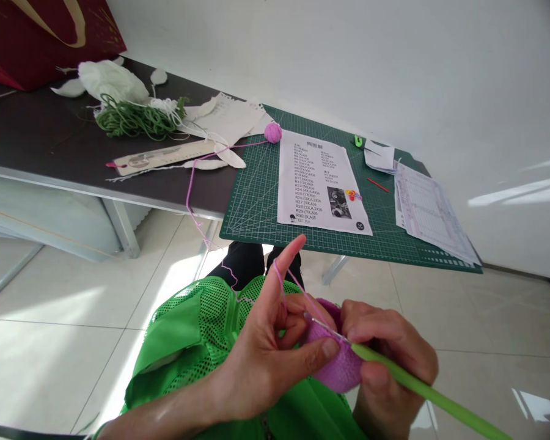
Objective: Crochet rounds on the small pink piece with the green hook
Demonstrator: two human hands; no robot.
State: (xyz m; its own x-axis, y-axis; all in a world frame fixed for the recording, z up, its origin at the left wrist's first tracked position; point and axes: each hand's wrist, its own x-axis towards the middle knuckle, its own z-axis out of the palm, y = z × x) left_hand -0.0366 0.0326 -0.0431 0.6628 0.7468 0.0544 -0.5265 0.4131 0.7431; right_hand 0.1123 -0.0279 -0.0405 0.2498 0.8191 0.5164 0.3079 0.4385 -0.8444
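My left hand [266, 348] pinches a pink crocheted piece [337, 363] between thumb and fingers, with the index finger raised and pink yarn [190, 195] looped over it. My right hand [385, 354] grips a crochet hook with a green handle [421, 391], its metal tip pushed into the pink piece. The yarn runs up from my hands over the table edge to a small pink yarn ball [272, 132] on the table. Both hands work just above my lap, over a green mesh vest [197, 330].
A green cutting mat [256, 195] lies on the dark table [41, 140] with a printed pattern sheet [318, 183], more papers [428, 208], a red pen and small clips. Green cord [135, 119], white fabric pieces and a ruler [165, 156] lie at left. White wall behind, tiled floor below.
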